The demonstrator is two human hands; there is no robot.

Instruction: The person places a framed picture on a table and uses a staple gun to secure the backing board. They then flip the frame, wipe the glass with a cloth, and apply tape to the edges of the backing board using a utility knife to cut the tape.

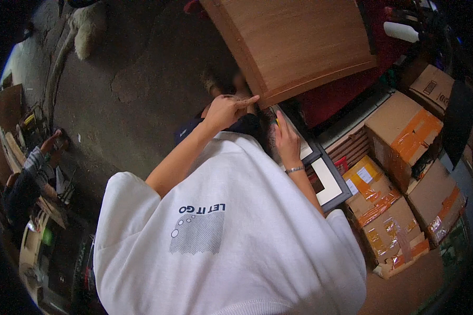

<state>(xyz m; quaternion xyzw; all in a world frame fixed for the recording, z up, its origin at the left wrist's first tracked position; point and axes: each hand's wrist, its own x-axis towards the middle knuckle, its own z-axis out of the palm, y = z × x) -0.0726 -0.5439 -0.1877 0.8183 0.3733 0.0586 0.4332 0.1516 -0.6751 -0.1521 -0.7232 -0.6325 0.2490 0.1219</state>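
A large brown panel (305,42) with a raised border lies across a dark red surface, its near corner toward me. My left hand (227,112) is at that corner, index finger stretched out to its edge and the other fingers partly curled; nothing shows in its grasp. Just right of the corner, my right hand (287,140) is closed round a small tool with a yellow and green part (277,122). Most of that tool is hidden by the fingers, so its kind is unclear. A dark frame with a white mat (328,181) lies beside my right wrist.
Taped cardboard boxes (399,123) are stacked on the right. The dark red surface (328,102) runs beneath the panel. At the far left, another person's hand (51,142) is near pieces of wood. A pale furry thing (88,31) lies on the grey floor.
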